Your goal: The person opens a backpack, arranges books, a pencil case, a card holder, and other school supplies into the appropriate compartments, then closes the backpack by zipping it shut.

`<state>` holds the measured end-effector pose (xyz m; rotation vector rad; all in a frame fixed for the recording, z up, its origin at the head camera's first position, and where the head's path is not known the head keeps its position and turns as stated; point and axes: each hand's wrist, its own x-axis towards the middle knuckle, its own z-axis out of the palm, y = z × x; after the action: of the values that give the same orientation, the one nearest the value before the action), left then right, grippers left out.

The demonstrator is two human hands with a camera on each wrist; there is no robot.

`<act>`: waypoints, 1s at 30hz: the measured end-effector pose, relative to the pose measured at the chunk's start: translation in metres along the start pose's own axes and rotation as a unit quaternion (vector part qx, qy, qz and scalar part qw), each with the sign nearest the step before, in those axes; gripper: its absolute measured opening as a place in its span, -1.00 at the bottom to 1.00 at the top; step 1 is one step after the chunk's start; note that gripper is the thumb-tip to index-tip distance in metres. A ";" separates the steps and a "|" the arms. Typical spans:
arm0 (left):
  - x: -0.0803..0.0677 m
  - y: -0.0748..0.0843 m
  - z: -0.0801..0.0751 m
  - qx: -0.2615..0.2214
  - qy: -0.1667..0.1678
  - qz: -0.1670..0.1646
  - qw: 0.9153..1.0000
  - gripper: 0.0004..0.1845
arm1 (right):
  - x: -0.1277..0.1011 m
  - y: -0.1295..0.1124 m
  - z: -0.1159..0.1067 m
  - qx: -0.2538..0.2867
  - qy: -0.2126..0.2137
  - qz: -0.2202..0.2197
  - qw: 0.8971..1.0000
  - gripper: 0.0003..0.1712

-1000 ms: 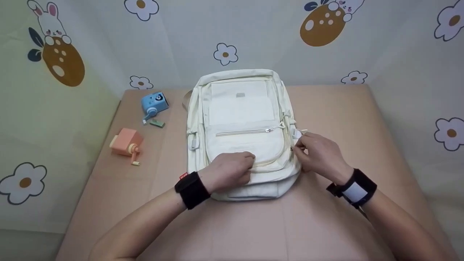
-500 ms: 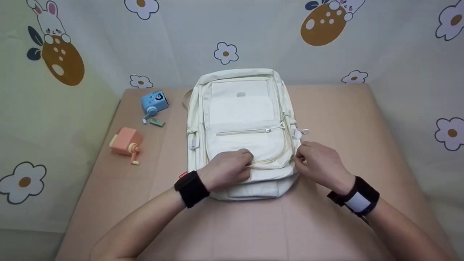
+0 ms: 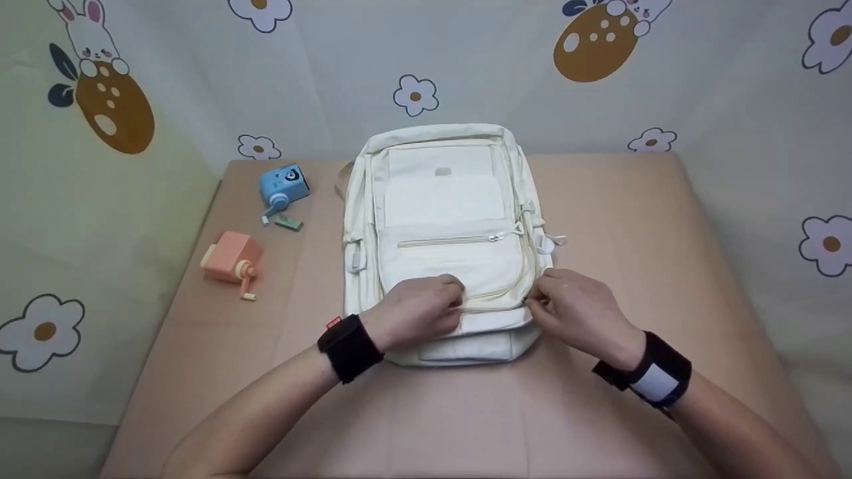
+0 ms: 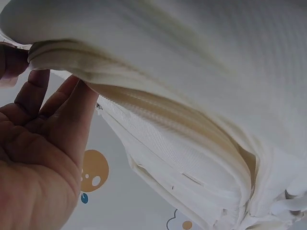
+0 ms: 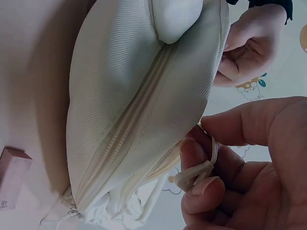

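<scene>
**Both hands at the front pocket of a cream backpack**

A cream backpack (image 3: pixel 442 233) lies flat in the middle of the bench (image 3: pixel 632 219), its front side up and its bottom end toward the person. The left hand (image 3: pixel 416 313) sits on the lower front pocket; its grip is closed, fingers curled and pinching a fold of fabric at the pocket's zipper seam, as the left wrist view shows, with thumb and fingers on either side of the rolled edge. The right hand (image 3: pixel 576 313) is at the backpack's lower right corner, just beside the left hand. Its grip is also closed: in the right wrist view the thumb and forefinger pinch the zipper pull (image 5: pixel 192 175), a pale cord tab at the curved pocket zipper (image 3: pixel 499 296). That zipper shows a gap along its bottom run between the two hands.

Well apart on the bench's left side stand a blue pencil sharpener (image 3: pixel 284 187) and a pink pencil sharpener (image 3: pixel 233 259), with a small green piece (image 3: pixel 288 223) just beside the blue one.
</scene>
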<state>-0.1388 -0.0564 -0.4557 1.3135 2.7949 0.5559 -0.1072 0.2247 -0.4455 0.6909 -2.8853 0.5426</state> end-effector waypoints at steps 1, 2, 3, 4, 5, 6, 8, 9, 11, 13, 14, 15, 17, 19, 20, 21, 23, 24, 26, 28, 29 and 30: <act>-0.002 0.000 0.000 0.001 0.002 0.007 1.000 -0.92 | 0.000 0.000 0.000 0.000 0.002 -0.001 1.000 -0.89; -0.005 -0.001 -0.001 0.003 0.003 0.013 1.000 -0.93 | 0.000 0.000 0.000 -0.001 0.004 -0.001 1.000 -0.89; -0.007 -0.002 -0.002 0.003 0.002 0.020 1.000 -0.94 | 0.000 0.000 0.000 -0.002 0.007 -0.002 1.000 -0.89; -0.011 -0.003 -0.003 0.005 0.001 0.027 1.000 -0.94 | 0.000 0.000 0.000 -0.002 0.011 -0.002 1.000 -0.89; -0.015 -0.004 -0.004 0.004 -0.001 0.032 0.999 -0.92 | 0.000 0.000 0.000 -0.002 0.013 -0.003 1.000 -0.89; -0.019 -0.006 -0.006 0.004 -0.002 0.035 0.999 -0.91 | 0.000 0.000 0.000 -0.002 0.015 -0.002 1.000 -0.89; -0.028 -0.010 -0.008 0.006 -0.004 0.037 0.999 -0.89 | 0.000 0.000 0.000 -0.001 0.018 -0.001 1.000 -0.88; -0.032 -0.012 -0.010 0.008 -0.002 0.037 0.999 -0.88 | 0.000 0.000 -0.001 0.000 0.019 -0.001 1.000 -0.88; -0.041 -0.017 -0.011 0.019 0.003 0.034 0.999 -0.86 | 0.000 0.000 -0.001 0.000 0.020 0.001 1.000 -0.86; -0.048 -0.022 -0.011 0.036 0.011 0.030 0.999 -0.87 | 0.000 0.000 -0.001 0.000 0.021 0.004 1.000 -0.85; -0.051 -0.024 -0.011 0.045 0.013 0.030 0.998 -0.88 | 0.000 0.000 -0.001 0.000 0.021 0.005 1.000 -0.85; -0.053 -0.026 -0.010 0.053 0.016 0.030 0.998 -0.89 | 0.000 0.000 -0.001 0.000 0.022 0.006 1.000 -0.85; -0.054 -0.028 -0.008 0.066 0.023 0.032 0.997 -0.90 | -0.001 0.000 -0.001 -0.001 0.024 0.009 1.000 -0.85; -0.055 -0.030 -0.007 0.071 0.029 0.033 0.997 -0.93 | -0.001 0.000 0.000 0.000 0.024 0.010 1.000 -0.86; -0.054 -0.030 -0.006 0.069 0.031 0.031 0.997 -0.95 | -0.001 -0.001 0.000 0.000 0.024 0.011 1.000 -0.86; -0.054 -0.030 -0.006 0.068 0.034 0.029 0.997 -0.95 | -0.002 -0.001 0.000 0.000 0.024 0.012 1.000 -0.86; -0.054 -0.031 -0.006 0.063 0.036 0.022 0.997 -0.94 | -0.003 -0.003 0.001 0.000 0.023 0.014 1.000 -0.86; -0.054 -0.031 -0.007 0.060 0.036 0.019 0.997 -0.94 | -0.003 -0.004 0.001 0.002 0.023 0.015 1.000 -0.86; -0.054 -0.031 -0.008 0.054 0.034 0.017 0.998 -0.95 | -0.004 -0.008 0.002 0.004 0.020 0.013 1.000 -0.86; -0.054 -0.031 -0.008 0.049 0.034 0.019 0.998 -0.95 | -0.004 -0.014 0.003 0.004 0.019 0.004 1.000 -0.87; -0.054 -0.031 -0.008 0.046 0.034 0.019 0.998 -0.95 | -0.004 -0.018 0.004 0.003 0.020 -0.003 1.000 -0.87; -0.054 -0.031 -0.008 0.043 0.035 0.019 0.998 -0.94 | -0.003 -0.022 0.005 0.000 0.020 -0.011 1.000 -0.86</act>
<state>-0.1278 -0.1170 -0.4657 1.3913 2.8862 0.4972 -0.0944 0.2060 -0.4437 0.7017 -2.8371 0.5470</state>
